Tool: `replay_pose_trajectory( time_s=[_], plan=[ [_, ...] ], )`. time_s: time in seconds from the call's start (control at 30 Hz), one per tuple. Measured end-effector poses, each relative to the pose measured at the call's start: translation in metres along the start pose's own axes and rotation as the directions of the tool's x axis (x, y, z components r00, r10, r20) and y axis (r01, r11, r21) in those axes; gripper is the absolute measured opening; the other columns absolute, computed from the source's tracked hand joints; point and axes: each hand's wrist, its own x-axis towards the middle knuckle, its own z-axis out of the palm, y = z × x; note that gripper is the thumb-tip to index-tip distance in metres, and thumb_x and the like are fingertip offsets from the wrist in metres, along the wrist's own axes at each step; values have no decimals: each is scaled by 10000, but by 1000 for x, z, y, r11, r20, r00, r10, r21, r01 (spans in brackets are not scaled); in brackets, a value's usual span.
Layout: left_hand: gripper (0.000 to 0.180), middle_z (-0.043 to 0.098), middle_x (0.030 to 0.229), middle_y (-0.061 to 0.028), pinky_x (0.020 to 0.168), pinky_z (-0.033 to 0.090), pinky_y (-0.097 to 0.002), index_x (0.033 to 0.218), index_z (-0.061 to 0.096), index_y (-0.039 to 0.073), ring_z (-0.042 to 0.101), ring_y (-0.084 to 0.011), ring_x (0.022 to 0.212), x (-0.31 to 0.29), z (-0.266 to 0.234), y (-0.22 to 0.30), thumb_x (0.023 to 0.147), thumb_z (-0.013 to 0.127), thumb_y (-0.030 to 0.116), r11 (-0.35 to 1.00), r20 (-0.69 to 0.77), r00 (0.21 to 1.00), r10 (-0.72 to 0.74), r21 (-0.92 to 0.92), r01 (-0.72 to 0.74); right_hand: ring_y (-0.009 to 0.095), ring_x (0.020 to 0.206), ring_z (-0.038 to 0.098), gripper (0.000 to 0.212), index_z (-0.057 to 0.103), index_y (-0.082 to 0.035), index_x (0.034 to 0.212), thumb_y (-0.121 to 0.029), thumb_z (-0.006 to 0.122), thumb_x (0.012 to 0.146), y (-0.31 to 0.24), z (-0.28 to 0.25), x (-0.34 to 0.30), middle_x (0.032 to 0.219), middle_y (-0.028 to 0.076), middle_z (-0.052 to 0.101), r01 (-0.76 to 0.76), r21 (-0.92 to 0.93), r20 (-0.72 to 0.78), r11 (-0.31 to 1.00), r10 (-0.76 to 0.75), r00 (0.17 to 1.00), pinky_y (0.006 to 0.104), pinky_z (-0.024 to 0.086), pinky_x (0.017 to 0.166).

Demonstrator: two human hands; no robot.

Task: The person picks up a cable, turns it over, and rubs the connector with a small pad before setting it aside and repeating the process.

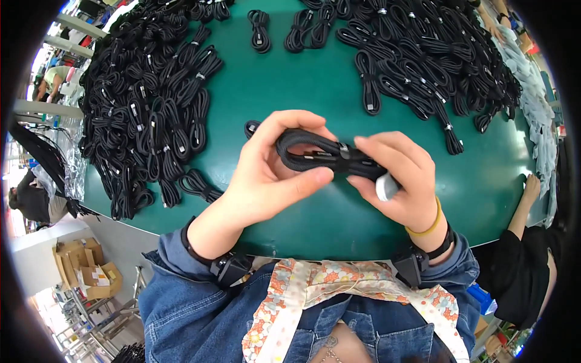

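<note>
Left hand (260,184) and right hand (408,175) both on one black cable bundle (308,138), held up over the green worktop (281,85), near its front edge, roughly mid-frame. Bundle lies sideways between the hands, loop end to the left, tied middle between them, right end inside the right hand.

Left grip: closed round the loop end, index finger arched above, thumb along the lower side. Right grip: clamped on the right end, fingers on top, thumb underneath. White rounded piece (386,187) shows at the right hand's fingers; can't tell whether it's worn or held.

Another bundle (252,127) pokes out behind the left hand, mostly hidden. Big left pile (145,109) of black bundles on the worktop, some with small metal plug ends showing; one loose bundle (201,185) at its near corner. Right pile (423,54) toward the far right, also black bundles. Single bundle (259,33) at the far side, between the piles.

Yellow band (427,222) on the right wrist, dark strapped devices on both wrists. Co-worker's forearm (520,212) at the right edge of the worktop, clear plastic bags (526,91) beyond. Cardboard boxes (88,266) lower left.
</note>
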Motion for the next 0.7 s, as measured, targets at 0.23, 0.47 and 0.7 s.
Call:
replay_pose_trajectory(
  time_s=[0.23,0.47,0.7],
  plan=[
    [420,344,1180,-200,915,262,-429,1134,414,102,317,-346,1110,101,-59,17,790,456,339,269,40,962,270,956,-115,224,615,528,395,539,4,908,-56,685,547,16,-7,-8,797,127,541,-34,-121,-83,992,25,996,274,428,528],
    [459,341,1229,-114,919,216,-518,1112,456,121,319,-270,1138,147,-121,-28,791,385,441,-350,-37,998,42,935,50,228,626,526,426,546,-24,897,-38,700,501,22,1,-10,791,104,534,-11,-135,-142,991,-8,990,277,431,529],
    [417,380,1182,-98,891,227,-561,1021,514,96,400,-275,1050,72,-77,4,774,434,423,-691,-124,980,-158,723,-20,222,640,530,425,548,-28,892,-31,701,496,19,1,-12,794,99,533,-52,-123,-104,991,39,994,274,434,537]
  ],
)
